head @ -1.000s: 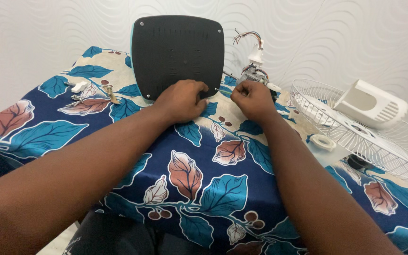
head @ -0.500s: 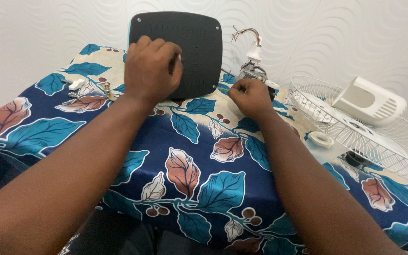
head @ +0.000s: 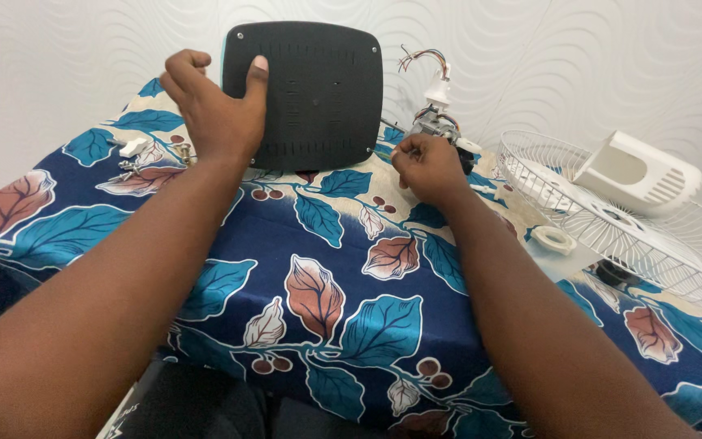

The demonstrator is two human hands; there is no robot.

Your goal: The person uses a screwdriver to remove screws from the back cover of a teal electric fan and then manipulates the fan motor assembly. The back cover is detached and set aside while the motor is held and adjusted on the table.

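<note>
I am propping the black base plate upright at the far edge of the desk, its flat back leaning toward the white wall. My left hand is gripping its left edge: the thumb is lying across the dark ribbed face and the curled fingers are wrapping behind the rim, so the grip is clamped on the plate and is keeping it from tipping. Standing it like this is turning the slotted underside and its corner screws toward me, where I can see them.

My right hand is resting on the leaf-printed cloth just to the right of the plate's lower corner. Its fingertips are pinched together around something small; I cannot tell what, since the fingers are hiding it. The hand is sitting just in front of the motor assembly with its loose coloured wires sticking up.

Small white and metal parts are lying on the cloth to the left of my left wrist, apart from the plate and within reach. Off to the right, the white wire fan guard is lying flat with a white plastic housing resting on it, and a small white ring is sitting just beside the guard's near rim.
</note>
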